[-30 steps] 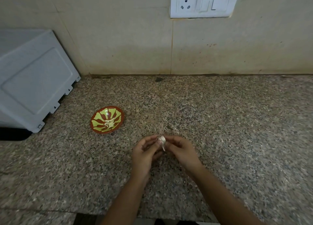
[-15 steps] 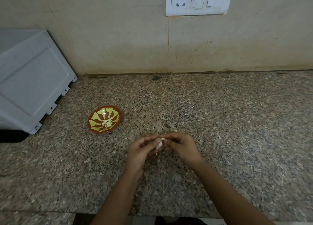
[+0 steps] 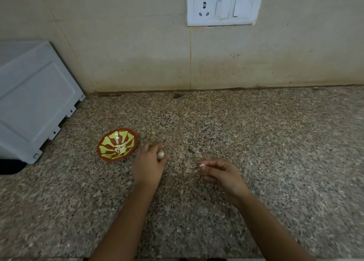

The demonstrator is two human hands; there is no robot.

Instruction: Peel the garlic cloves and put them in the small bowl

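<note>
A small red-brown bowl (image 3: 108,141) with a yellow-green pattern sits on the granite counter (image 3: 256,142), left of centre. Several pale peeled cloves (image 3: 121,149) lie in its middle. My left hand (image 3: 148,165) is just right of the bowl and grips a pale garlic clove (image 3: 160,154) in its curled fingers. My right hand (image 3: 221,173) hovers apart to the right, low over the counter. Its thumb and forefinger pinch a small pale scrap of garlic peel (image 3: 202,165).
A white appliance (image 3: 31,103) stands on the counter at the far left, close behind the bowl. A tiled wall with a white socket panel (image 3: 224,6) rises behind. The counter's front edge runs along the bottom of the view.
My hands, which worked together on the clove, have parted. The left hand has carried the clove left toward the bowl, and the right hand has drawn away to the right.
</note>
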